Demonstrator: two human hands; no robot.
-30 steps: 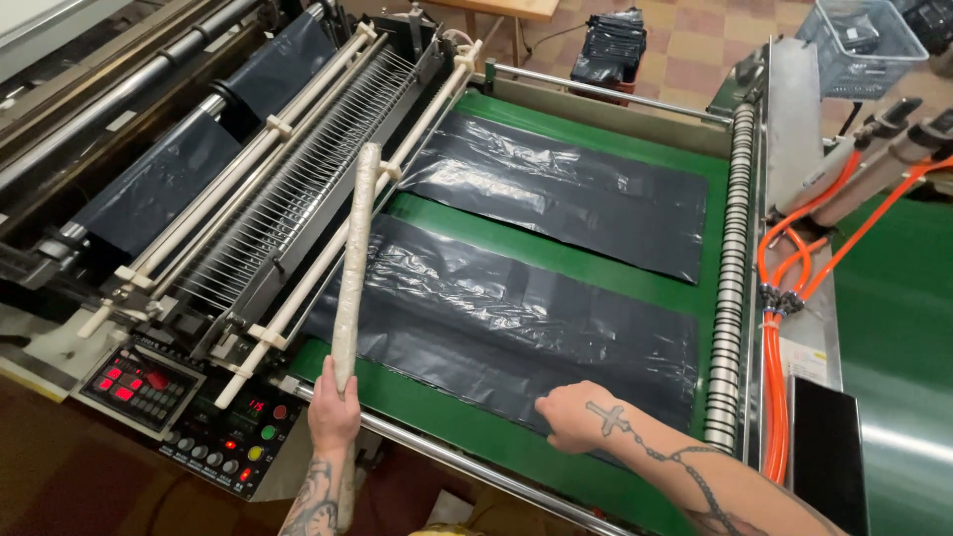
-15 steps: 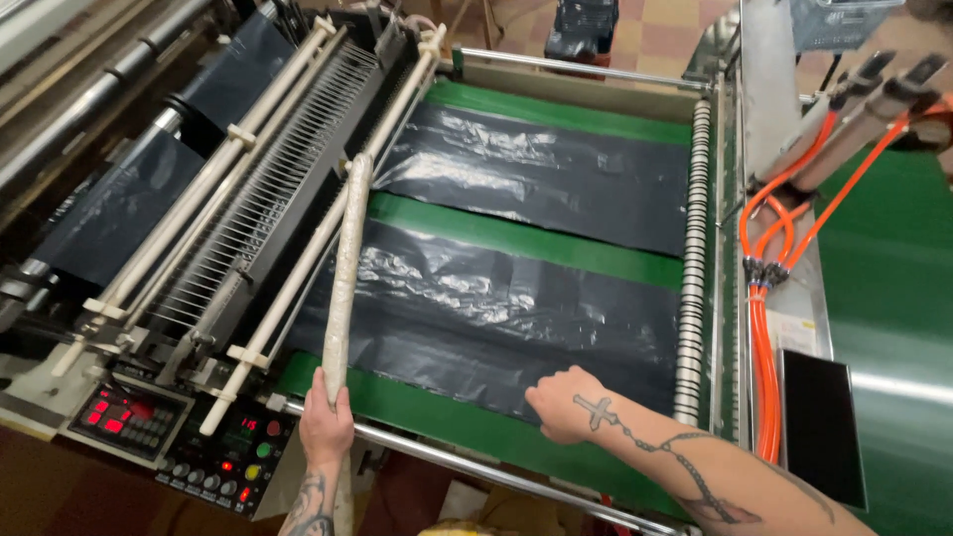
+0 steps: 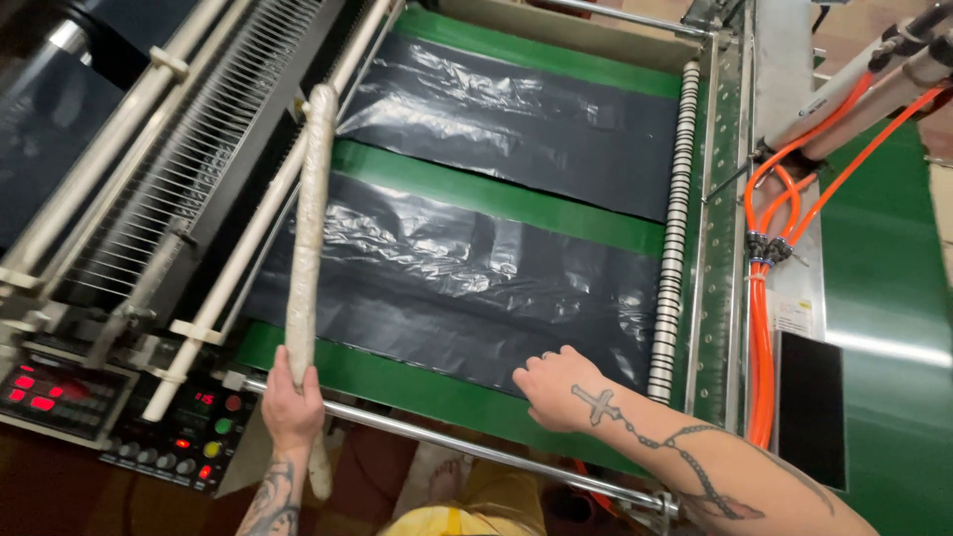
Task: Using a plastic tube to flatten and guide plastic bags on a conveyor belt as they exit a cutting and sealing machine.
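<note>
Green conveyor (image 3: 496, 203), hands gripping stick (image 3: 306, 248), touching film (image 3: 447, 288)

Long pale wrapped rod (image 3: 306, 238) held upright-tilted near its lower end; crinkled black plastic sheet (image 3: 457, 288) lying flat on green belt.

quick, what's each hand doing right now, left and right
Left hand: closed around the lower end of the long pale stick.
Right hand: open, resting on the near edge of the black plastic sheet, holding nothing.

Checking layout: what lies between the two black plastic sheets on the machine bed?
In the head view, a bare strip of green belt separates the near sheet from the far sheet.
</note>
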